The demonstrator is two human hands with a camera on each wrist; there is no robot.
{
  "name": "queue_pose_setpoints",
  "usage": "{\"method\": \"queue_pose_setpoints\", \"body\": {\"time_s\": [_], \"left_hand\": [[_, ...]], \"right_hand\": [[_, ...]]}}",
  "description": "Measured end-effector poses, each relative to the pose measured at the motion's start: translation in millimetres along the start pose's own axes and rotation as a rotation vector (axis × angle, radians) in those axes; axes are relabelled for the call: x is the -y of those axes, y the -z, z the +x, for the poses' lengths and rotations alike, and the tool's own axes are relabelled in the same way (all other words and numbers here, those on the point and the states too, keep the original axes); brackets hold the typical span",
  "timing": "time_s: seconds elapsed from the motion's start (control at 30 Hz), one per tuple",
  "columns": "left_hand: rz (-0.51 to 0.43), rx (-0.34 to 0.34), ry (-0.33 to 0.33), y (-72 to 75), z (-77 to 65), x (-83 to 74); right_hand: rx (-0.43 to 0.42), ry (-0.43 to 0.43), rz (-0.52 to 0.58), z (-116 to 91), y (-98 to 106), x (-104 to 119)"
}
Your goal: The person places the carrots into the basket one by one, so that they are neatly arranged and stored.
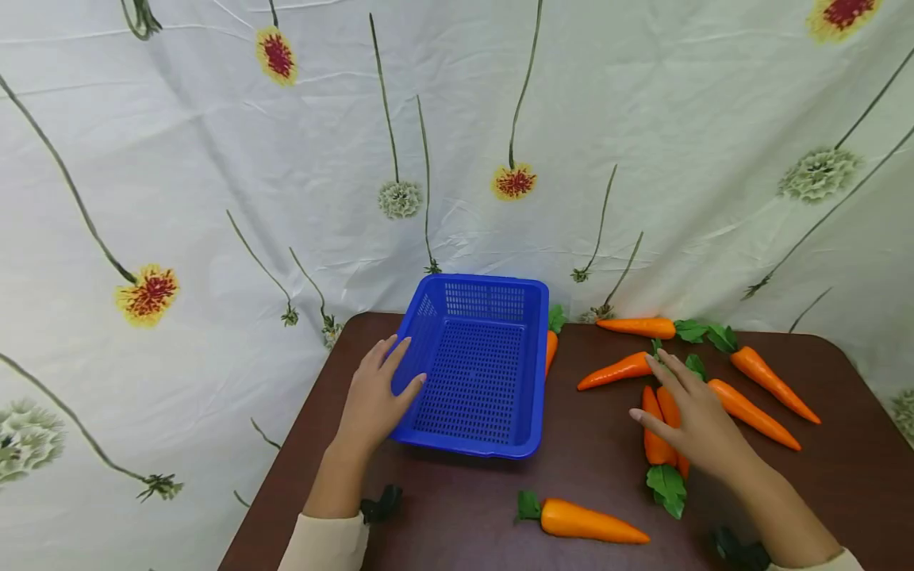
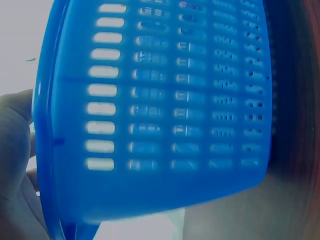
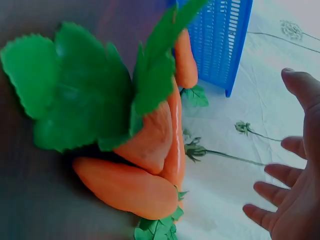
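A blue plastic basket (image 1: 467,449) with slotted walls stands on the table, holding nothing. My left hand (image 1: 371,400) is at its left rim, fingers spread and thumb toward the inside. In the left wrist view the basket's slotted wall (image 2: 150,192) fills most of the picture, with that hand (image 2: 17,150) beside the rim. Over a group of orange carrots (image 1: 657,438) on the right hovers my right hand (image 1: 696,424), fingers apart and grasping nothing. From the right wrist, green leaves (image 3: 80,90) and a carrot (image 3: 130,187) show below the open palm (image 3: 300,200).
One carrot (image 1: 589,522) lies alone near the table's front. Others, such as one carrot (image 1: 774,382) at the far right and another carrot (image 1: 635,327) by the back edge, are scattered about. A carrot (image 1: 551,349) is partly hidden behind the basket. Flowered cloth (image 1: 471,103) hangs behind the brown table (image 1: 457,515).
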State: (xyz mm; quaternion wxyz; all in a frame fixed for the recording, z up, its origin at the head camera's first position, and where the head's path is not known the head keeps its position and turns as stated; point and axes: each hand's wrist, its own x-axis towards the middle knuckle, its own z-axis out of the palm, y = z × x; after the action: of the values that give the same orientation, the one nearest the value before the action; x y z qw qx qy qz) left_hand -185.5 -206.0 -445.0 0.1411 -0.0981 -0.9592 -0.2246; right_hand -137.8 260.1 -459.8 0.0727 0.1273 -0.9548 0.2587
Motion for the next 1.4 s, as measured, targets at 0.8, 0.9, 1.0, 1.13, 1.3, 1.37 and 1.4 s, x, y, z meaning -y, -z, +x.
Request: {"method": "queue_pose_setpoints", "body": {"time_s": [0.8,0.9,1.0,1.13,1.3,1.37,1.4], "left_hand": [[-0.299,0.064,0.129,-0.9,-32.2,35.0],[-0.306,0.064,0.125,-2.3,-34.3,35.1],[-0.316,0.065,0.124,-4.8,-35.8,35.7],[-0.344,0.066,0.131,-7.7,-37.9,36.1],[-0.360,0.066,0.139,-10.6,-41.6,36.1],[-0.364,0.058,0.139,-11.0,-43.0,36.1],[-0.368,0.053,0.139,-11.0,-43.8,36.0]], "right_hand": [[0.113,0.084,0.129,-47,-32,24],[0.126,0.102,0.118,-51,-38,26],[0.157,0.127,0.130,-54,-45,26],[0.220,0.161,0.145,-58,-53,27],[0.277,0.184,0.151,-64,-61,27],[0.303,0.202,0.161,-65,-63,28],[0.315,0.216,0.164,-66,-64,28]]}}
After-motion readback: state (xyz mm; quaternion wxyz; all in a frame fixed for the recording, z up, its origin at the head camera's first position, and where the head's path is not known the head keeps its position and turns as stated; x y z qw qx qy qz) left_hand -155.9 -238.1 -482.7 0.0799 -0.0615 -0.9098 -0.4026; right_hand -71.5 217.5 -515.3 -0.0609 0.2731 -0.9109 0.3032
